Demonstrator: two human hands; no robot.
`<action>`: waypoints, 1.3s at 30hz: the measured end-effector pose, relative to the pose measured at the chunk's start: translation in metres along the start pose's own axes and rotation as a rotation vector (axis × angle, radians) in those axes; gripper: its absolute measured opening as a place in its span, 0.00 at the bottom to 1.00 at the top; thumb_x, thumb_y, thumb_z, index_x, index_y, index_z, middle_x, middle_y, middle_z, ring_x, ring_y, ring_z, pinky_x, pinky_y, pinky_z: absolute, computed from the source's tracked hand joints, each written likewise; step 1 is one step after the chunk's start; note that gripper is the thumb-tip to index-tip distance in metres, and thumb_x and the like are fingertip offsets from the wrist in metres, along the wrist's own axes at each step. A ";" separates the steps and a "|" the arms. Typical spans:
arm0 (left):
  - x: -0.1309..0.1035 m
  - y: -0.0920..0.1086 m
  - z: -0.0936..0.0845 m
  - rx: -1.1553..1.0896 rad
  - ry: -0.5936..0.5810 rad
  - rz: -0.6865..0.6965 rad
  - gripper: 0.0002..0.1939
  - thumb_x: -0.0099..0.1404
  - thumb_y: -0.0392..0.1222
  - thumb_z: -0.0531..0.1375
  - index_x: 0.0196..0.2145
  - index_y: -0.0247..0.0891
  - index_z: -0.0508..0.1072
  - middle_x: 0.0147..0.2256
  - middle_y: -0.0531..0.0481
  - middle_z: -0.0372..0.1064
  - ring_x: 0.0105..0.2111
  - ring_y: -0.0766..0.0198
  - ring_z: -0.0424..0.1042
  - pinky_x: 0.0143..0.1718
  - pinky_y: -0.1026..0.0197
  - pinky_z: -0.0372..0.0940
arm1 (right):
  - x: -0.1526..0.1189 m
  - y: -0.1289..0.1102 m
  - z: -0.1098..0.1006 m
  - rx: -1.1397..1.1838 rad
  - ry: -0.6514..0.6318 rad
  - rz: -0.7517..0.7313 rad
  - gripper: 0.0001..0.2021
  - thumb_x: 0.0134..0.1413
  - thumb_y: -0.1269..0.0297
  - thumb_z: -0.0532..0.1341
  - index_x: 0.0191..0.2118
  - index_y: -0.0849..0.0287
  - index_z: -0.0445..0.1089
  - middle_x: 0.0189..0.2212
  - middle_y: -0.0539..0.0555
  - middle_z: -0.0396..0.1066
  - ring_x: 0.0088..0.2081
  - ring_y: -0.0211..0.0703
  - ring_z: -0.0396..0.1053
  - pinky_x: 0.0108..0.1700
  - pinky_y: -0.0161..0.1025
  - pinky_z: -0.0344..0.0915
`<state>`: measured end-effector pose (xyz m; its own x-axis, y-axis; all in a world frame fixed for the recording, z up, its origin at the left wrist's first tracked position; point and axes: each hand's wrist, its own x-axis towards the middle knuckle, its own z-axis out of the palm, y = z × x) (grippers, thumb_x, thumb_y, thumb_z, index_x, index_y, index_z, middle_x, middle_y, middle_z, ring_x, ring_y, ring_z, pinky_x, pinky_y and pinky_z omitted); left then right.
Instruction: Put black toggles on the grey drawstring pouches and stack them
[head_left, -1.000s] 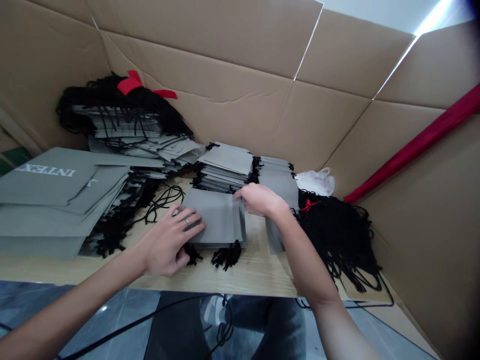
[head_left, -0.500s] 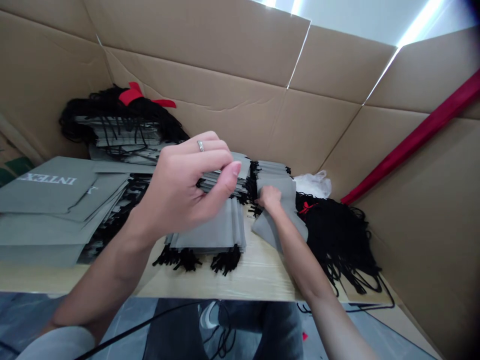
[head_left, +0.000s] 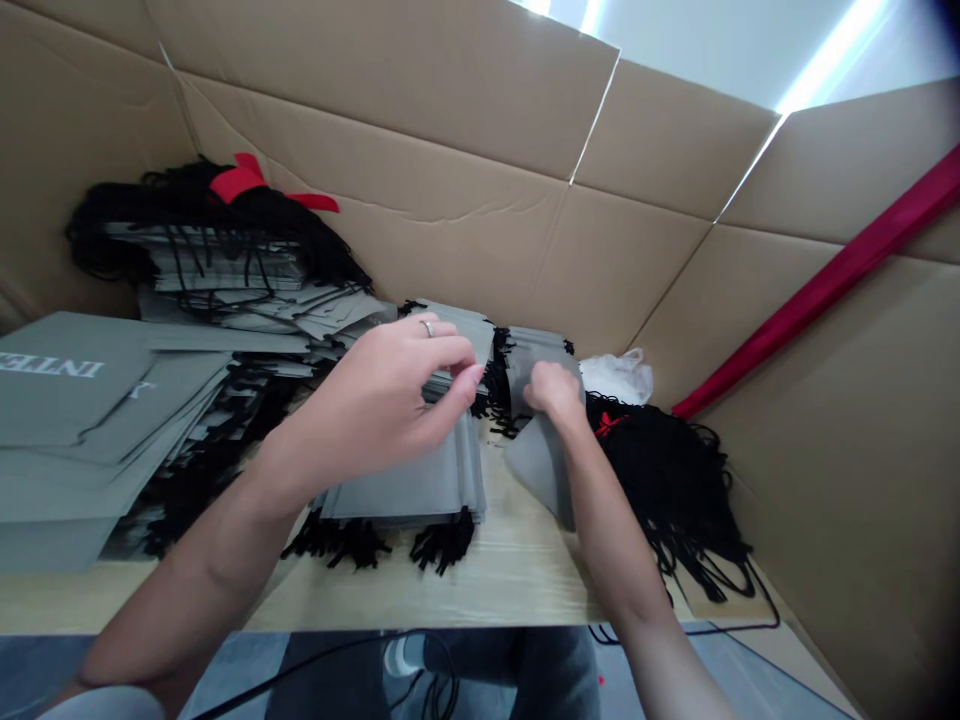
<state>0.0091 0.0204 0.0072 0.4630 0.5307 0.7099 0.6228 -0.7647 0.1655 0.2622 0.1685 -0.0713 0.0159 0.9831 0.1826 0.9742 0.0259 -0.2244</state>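
My left hand (head_left: 405, 395), with a ring on one finger, is raised over a neat stack of flat grey bags (head_left: 405, 490) with black cord ends at the front edge. Its fingers curl in towards the thumb, and I see nothing between them. My right hand (head_left: 555, 388) is a fist closed on a grey bag (head_left: 536, 460) that bends down towards the table beneath the wrist. Under and behind that fist lies another stack of grey bags (head_left: 536, 340) with black cord ends along its side.
Large grey bags with white lettering (head_left: 52, 385) overlap at the left. Black cords with a red ribbon (head_left: 240, 180) cover a pile behind them. To the right lie a bundle of black cords (head_left: 667, 480) and clear plastic (head_left: 619, 375). Cardboard walls (head_left: 450, 130) enclose the wooden table (head_left: 525, 590).
My left hand has dropped lower towards the bags. The right fist has shifted slightly right, and the grey bag under it has folded narrower. The view has tilted slightly.
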 end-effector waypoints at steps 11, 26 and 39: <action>-0.008 0.017 0.055 0.139 0.086 0.115 0.33 0.77 0.52 0.67 0.70 0.31 0.67 0.68 0.31 0.72 0.67 0.41 0.74 0.56 0.44 0.82 | -0.096 -0.003 -0.111 0.763 0.198 -0.230 0.08 0.64 0.68 0.60 0.32 0.54 0.64 0.24 0.46 0.69 0.25 0.37 0.67 0.26 0.34 0.61; -0.011 0.025 0.049 0.133 0.361 0.317 0.08 0.76 0.28 0.63 0.50 0.32 0.79 0.45 0.41 0.85 0.50 0.52 0.84 0.50 0.52 0.83 | -0.106 -0.026 -0.096 0.985 -0.010 -0.361 0.11 0.65 0.65 0.65 0.31 0.54 0.64 0.21 0.44 0.68 0.22 0.35 0.64 0.24 0.33 0.57; -0.010 0.021 0.024 -0.404 0.166 -0.139 0.09 0.75 0.33 0.64 0.48 0.42 0.84 0.33 0.56 0.79 0.29 0.69 0.73 0.31 0.62 0.68 | -0.139 -0.030 -0.105 0.691 0.324 -0.768 0.05 0.68 0.67 0.73 0.46 0.50 0.79 0.37 0.47 0.79 0.34 0.38 0.73 0.31 0.37 0.69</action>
<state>0.0332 0.0076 -0.0127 0.2643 0.5975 0.7570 0.3604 -0.7893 0.4971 0.2542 0.0117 0.0108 -0.3870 0.5687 0.7258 0.4132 0.8106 -0.4149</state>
